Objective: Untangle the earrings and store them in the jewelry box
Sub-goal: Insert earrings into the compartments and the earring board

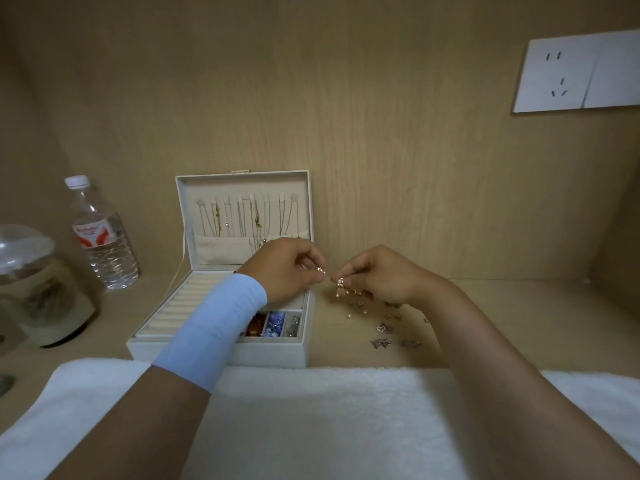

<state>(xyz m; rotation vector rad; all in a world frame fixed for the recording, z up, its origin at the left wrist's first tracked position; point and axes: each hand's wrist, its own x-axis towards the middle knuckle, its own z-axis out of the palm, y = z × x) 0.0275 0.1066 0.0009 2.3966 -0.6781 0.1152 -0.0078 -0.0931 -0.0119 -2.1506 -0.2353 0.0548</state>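
A cream jewelry box (221,355) stands open on the wooden desk, with necklaces hanging in its lid and small compartments at its front right. My left hand (287,268), with a light blue wrist band, hovers over the box and pinches a small gold earring (321,270). Just to the right, my right hand (381,275) pinches a tangled cluster of gold and pearl earrings (346,292) that dangles above the desk. Several more silver and gold earrings (384,329) lie loose on the desk under my right wrist.
A clear water bottle (104,233) stands left of the box, and a glass jar with a plastic lid (31,282) sits at the far left. A white fluffy towel (311,420) covers the desk's near edge. A wall socket (571,74) is at the upper right.
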